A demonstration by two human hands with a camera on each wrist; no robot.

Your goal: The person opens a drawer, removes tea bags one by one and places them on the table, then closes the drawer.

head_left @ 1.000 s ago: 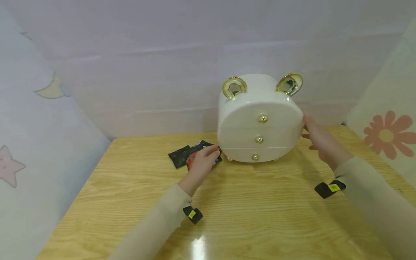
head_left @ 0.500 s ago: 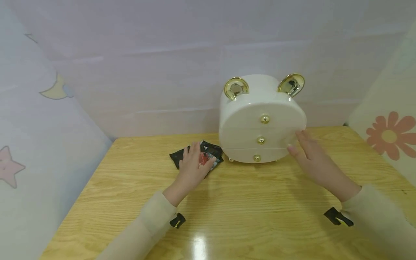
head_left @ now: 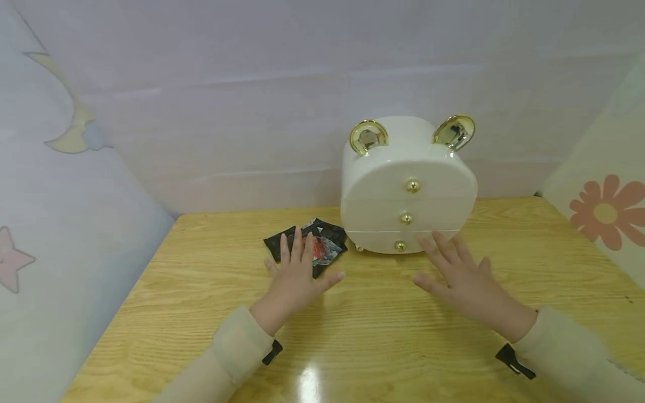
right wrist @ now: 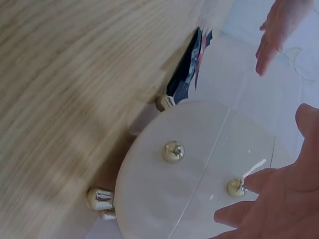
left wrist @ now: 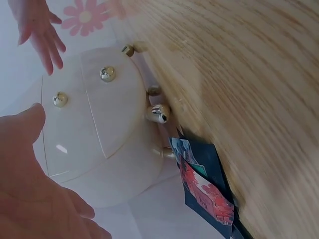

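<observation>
A white round drawer box (head_left: 408,184) with gold ears and three gold knobs stands at the back of the wooden table (head_left: 373,336). Its drawers look closed. A few dark snack packets (head_left: 322,246) lie just left of its base. My left hand (head_left: 297,268) is spread flat, its fingertips over the packets' near edge; I cannot tell whether it touches them. My right hand (head_left: 453,268) is spread and empty just in front of the box's lowest knob (head_left: 400,245). The left wrist view shows the box (left wrist: 94,129) and packets (left wrist: 204,191); the right wrist view shows the box front (right wrist: 189,169).
Pale fabric walls close in the table on the left, back and right, with moon, star and flower prints. The box stands close to the back wall. Bare wood lies between the hands and the near edge.
My right hand left the box's right side and drew back in front of it. My left hand slid back off the packets and spread its fingers. Box and packets stayed put.
</observation>
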